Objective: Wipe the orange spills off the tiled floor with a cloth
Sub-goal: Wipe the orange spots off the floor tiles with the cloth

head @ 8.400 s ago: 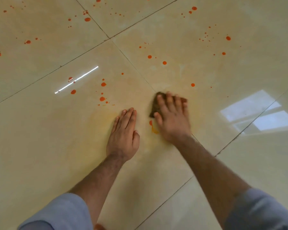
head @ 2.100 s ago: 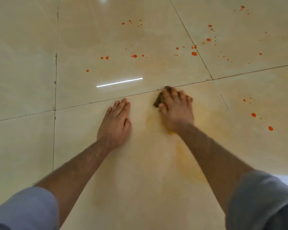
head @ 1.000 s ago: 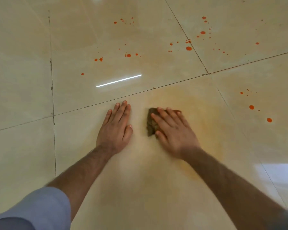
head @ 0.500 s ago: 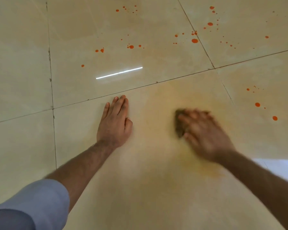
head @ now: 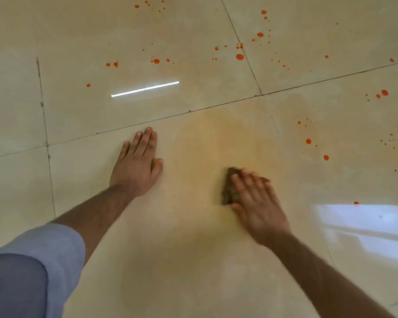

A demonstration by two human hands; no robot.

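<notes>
Wiping underway | right hand [head: 260, 210], fingers flat, presses crumpled brown cloth [head: 228, 191] on smeared beige tiled floor [head: 184, 276] | left hand [head: 136, 167] braces, fingers together | next, likely: carry cloth rightward to round orange drops [head: 308, 141].

One crumpled dark-brown cloth [head: 228, 189]; two bare hands, left hand [head: 136, 166] and right hand [head: 257, 207]; dozens of small orange spill drops [head: 240, 56] beyond the cloth.

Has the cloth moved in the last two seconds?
Yes. The cloth under the right hand slid back toward the person, off the grout line it touched.
</notes>
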